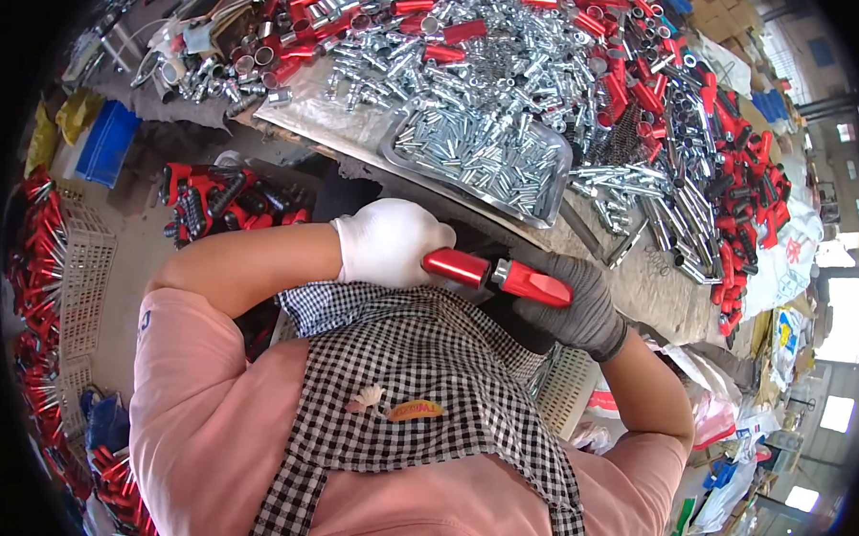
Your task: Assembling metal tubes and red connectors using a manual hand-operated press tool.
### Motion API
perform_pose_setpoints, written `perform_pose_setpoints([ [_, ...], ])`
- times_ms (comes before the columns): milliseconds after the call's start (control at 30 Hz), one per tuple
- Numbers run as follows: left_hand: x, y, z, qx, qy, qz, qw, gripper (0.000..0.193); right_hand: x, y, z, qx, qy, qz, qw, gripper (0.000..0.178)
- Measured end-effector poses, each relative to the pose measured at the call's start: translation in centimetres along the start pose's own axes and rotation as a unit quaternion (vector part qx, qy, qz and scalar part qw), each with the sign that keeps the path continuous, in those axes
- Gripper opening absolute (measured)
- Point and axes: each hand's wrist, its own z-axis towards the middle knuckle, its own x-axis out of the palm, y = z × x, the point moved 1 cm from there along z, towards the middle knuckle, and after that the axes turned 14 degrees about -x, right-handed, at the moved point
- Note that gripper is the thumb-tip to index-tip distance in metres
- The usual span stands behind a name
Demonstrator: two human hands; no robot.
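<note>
My left hand (392, 242), in a white glove, is closed round one end of a red metal tube (458, 266). In a grey glove, my right hand (579, 308) grips a red handle-like part (538, 284) with a silver metal collar at its inner end. The two pieces are held end to end in front of my checked apron, the collar facing the tube's dark open end. A narrow gap seems to lie between them. Beyond my hands, a clear tray (555, 199) full of small silver pins stands at the bench's near edge.
A large heap of silver fittings (476, 69) and red tubes covers the bench (640, 287). Red-and-black handles (739, 205) pile up at its right side and in another pile (231, 202) beyond my left forearm. A plastic crate (86, 282) and red parts stand at far left, near a blue box (107, 144).
</note>
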Motion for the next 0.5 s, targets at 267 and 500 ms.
perform_pose_setpoints([
  [267,-0.6,-0.9,-0.1,0.013,0.118,-0.071,0.99,0.031,0.4,-1.0,-0.2,-0.372,0.077,-0.412,0.828,0.049],
  [500,-0.7,-1.5,-0.3,0.014,0.173,-0.092,0.981,0.032,0.8,-0.5,-0.6,-0.427,0.09,-0.478,0.762,0.044],
])
